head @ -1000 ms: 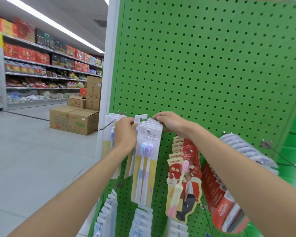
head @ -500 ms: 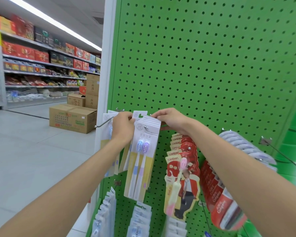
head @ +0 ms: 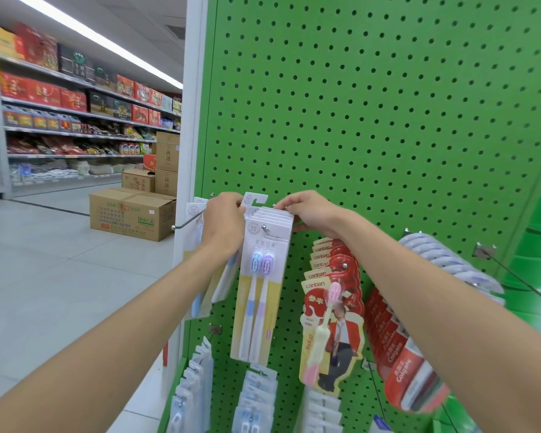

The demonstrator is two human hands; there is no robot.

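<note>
A row of white-and-yellow toothbrush twin packs [head: 260, 285] hangs on a metal hook on the green pegboard [head: 372, 120]. My left hand [head: 224, 225] grips the left edge of the packs near their tops, with one loose pack's hanger tab [head: 254, 200] sticking up beside its fingers. My right hand [head: 311, 212] pinches the right top corner of the rear packs against the board. More of the same packs [head: 197, 260] hang on the hook to the left, partly hidden behind my left wrist.
Red "canban" toothbrush cards [head: 331, 310] and red Colgate packs [head: 400, 354] hang to the right, with a bare hook [head: 512, 276] beyond. Blue-white packs [head: 194, 389] hang below. Cardboard boxes [head: 132, 214] sit on the aisle floor, stocked shelves [head: 75, 120] behind.
Both hands stay at the tops of the toothbrush packs. The view has shifted slightly; the hands sit a little higher and closer together on the packs.
</note>
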